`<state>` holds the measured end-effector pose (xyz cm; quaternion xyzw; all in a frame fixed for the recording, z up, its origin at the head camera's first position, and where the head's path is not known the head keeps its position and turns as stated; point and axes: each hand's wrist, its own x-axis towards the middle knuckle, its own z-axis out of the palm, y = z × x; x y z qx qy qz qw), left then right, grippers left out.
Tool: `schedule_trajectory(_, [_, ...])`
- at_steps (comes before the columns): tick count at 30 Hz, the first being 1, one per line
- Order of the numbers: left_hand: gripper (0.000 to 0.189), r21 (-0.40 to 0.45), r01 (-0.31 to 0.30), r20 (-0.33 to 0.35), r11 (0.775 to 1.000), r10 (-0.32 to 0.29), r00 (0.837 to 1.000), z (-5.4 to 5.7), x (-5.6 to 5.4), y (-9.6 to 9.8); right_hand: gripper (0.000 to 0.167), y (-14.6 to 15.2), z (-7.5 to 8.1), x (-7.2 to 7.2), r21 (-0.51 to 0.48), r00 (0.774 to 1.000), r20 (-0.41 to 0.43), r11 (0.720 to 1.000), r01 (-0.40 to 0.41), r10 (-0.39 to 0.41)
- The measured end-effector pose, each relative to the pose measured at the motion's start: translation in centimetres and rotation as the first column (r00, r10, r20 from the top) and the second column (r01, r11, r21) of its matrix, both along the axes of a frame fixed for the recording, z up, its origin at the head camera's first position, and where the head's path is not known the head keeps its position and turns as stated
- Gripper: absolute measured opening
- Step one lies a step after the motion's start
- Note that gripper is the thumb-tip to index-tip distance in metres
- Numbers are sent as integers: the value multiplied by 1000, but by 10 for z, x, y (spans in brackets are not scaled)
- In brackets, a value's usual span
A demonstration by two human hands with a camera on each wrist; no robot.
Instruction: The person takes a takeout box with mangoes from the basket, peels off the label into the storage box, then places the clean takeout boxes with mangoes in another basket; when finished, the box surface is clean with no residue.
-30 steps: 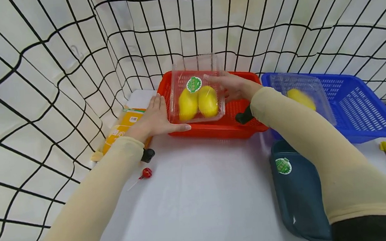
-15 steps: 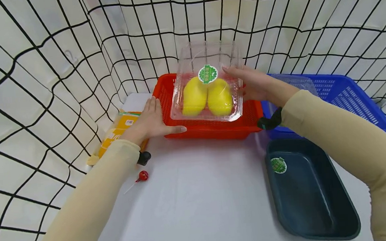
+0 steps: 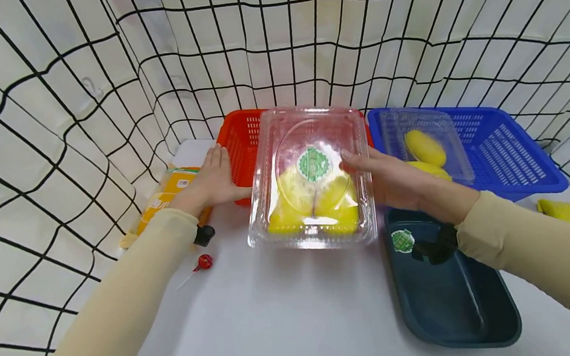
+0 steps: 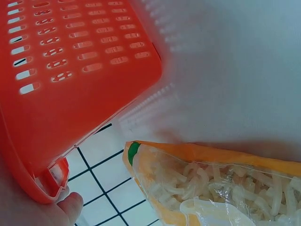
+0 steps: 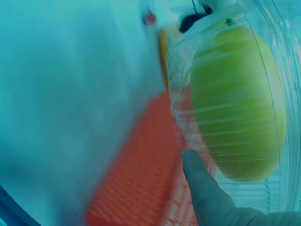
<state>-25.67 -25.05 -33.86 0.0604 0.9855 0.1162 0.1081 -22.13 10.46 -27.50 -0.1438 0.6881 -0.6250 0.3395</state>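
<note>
My right hand grips the right side of a clear plastic fruit box, thumb over the lid near a green-and-white sticker. Inside lie two yellow mangoes, one of them seen close up as a mango in the right wrist view. The box is held tilted in front of the red basket, covering much of it. My left hand rests at the basket's left end, its fingers straight along the rim and its thumb by the front edge. The left wrist view shows the red basket's wall close up.
Right of the red basket stands a blue basket with another clear box and yellow fruit. In front of it lies a dark teal tray. An orange food packet, a red lollipop and a yellow packet lie around. Black netting encloses the back and left.
My right hand has lifted the fruit box out of the red basket and brought it nearer and to the right. My left hand has stayed at the basket's left end.
</note>
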Motion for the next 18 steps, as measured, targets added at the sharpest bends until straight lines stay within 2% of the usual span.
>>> schedule_trajectory(4, [128,2,9,2,1000,-9,1000,0,1,0,85,2,-22,28,-26,998,45,998,-53,54])
schedule_trajectory(10, [134,-1,15,17,1000,-15,1000,1,1,0,87,2,-53,65,-4,984,133,993,-118,117])
schedule_trajectory(13, [137,9,3,25,1000,-4,1000,1,2,-1,89,0,-65,77,28,977,190,994,-103,96])
schedule_trajectory(18, [141,29,-15,42,999,14,999,0,1,-2,96,-3,-78,88,92,959,282,996,-17,-9])
